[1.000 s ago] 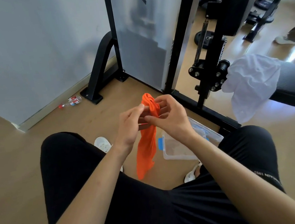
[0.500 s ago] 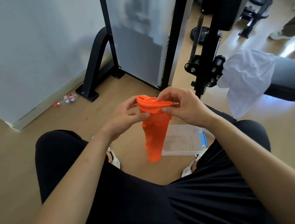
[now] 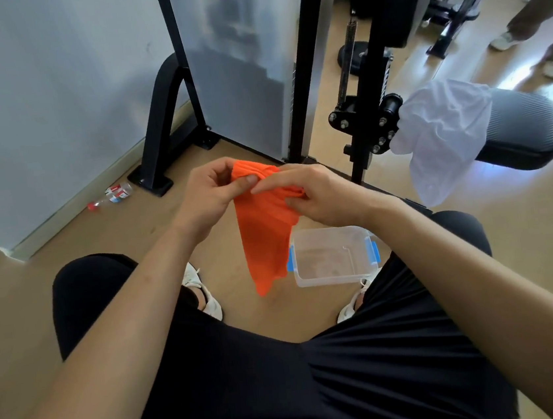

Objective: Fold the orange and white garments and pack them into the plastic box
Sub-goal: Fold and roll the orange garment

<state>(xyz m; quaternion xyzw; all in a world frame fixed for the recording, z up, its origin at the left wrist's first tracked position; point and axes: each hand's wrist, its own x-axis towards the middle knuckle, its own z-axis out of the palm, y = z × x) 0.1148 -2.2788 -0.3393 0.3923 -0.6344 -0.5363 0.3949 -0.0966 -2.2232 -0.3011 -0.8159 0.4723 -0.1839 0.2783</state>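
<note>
The thin, bright orange ribbed garment hangs in the air above the floor, between the seated person's knees. The left hand pinches its top left corner between thumb and fingers, and the right hand grips the bunched top edge to the right; both hands are closed on the cloth and sit near each other. The fabric looks light, soft and limp: it drapes straight down to a narrow point and will likely sag wherever it is not held, so the top edge and corners seem the best places to hold it while folding.

The clear rectangular plastic box with blue clips stands open on the wooden floor, just right of the hanging cloth and near the right shoe. The crumpled white garment lies draped over the end of a grey padded bench, far right, well apart from the hands. A black machine frame stands just beyond the hands, so room forward is tight; the lap and the floor on the left offer more space.
</note>
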